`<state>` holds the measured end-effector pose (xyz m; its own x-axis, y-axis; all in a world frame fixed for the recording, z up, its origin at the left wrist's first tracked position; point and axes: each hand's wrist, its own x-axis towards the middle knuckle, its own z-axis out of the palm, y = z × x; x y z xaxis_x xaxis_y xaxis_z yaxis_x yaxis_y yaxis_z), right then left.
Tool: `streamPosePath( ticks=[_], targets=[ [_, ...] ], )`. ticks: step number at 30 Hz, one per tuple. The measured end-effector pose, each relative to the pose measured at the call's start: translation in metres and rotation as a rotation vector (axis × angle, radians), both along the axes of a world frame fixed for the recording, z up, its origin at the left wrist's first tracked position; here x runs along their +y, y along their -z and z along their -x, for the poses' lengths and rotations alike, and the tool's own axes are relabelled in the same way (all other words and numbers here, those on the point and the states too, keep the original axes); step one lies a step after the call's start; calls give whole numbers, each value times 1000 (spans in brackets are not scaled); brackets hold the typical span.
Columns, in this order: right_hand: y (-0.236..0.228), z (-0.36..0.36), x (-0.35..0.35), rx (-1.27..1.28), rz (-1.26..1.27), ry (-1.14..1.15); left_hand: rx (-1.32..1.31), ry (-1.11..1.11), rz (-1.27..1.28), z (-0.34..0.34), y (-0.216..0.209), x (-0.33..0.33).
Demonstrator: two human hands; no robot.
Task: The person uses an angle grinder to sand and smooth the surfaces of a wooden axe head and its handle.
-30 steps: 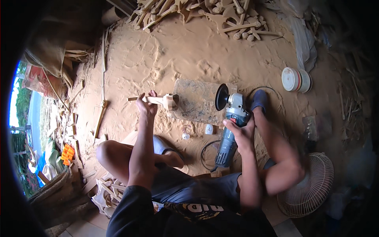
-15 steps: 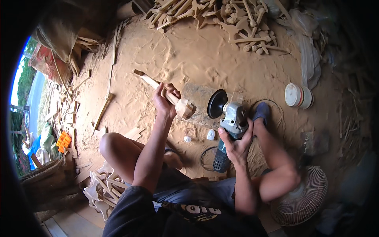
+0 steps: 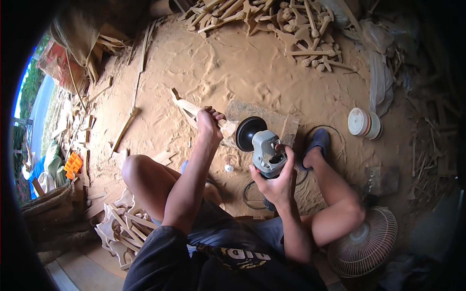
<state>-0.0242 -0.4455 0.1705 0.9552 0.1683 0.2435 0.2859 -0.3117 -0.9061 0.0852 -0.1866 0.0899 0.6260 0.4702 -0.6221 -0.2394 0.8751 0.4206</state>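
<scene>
The left hand (image 3: pixel 209 121) is closing firmly around a carved wooden piece (image 3: pixel 186 105), whose shaft is pointing up and left of that grip while its thick head is sitting on the other side, just beside a black grinder disc (image 3: pixel 246 131); whether the 2 are touching I cannot tell. The right hand (image 3: pixel 277 186) is wrapping around the angle grinder (image 3: pixel 264 148) behind that disc. Beneath and beyond both grips, a flat board (image 3: pixel 284 123) is lying on ground (image 3: pixel 165 63) that fine tan dust is coating in ridges and prints. Far ahead of the hands, a heap of carved wooden parts (image 3: pixel 315 36) is sprawling; right of the right hand, a white tub (image 3: pixel 358 122) is standing on the dust, and nearer the body a round fan grille (image 3: pixel 364 242) is leaning. Well left of the left hand, wood scraps (image 3: pixel 86 138) are littering the edge, daylight showing past them.
</scene>
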Motion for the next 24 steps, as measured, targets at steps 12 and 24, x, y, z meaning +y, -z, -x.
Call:
streamPosePath(
  ticks=[12,24],
  targets=[
    [2,2,-4,26,29,80,36,-24,-28,2,-9,5],
    [-14,4,-4,101,58,-10,167,3,-409,14,-64,-14]
  ],
)
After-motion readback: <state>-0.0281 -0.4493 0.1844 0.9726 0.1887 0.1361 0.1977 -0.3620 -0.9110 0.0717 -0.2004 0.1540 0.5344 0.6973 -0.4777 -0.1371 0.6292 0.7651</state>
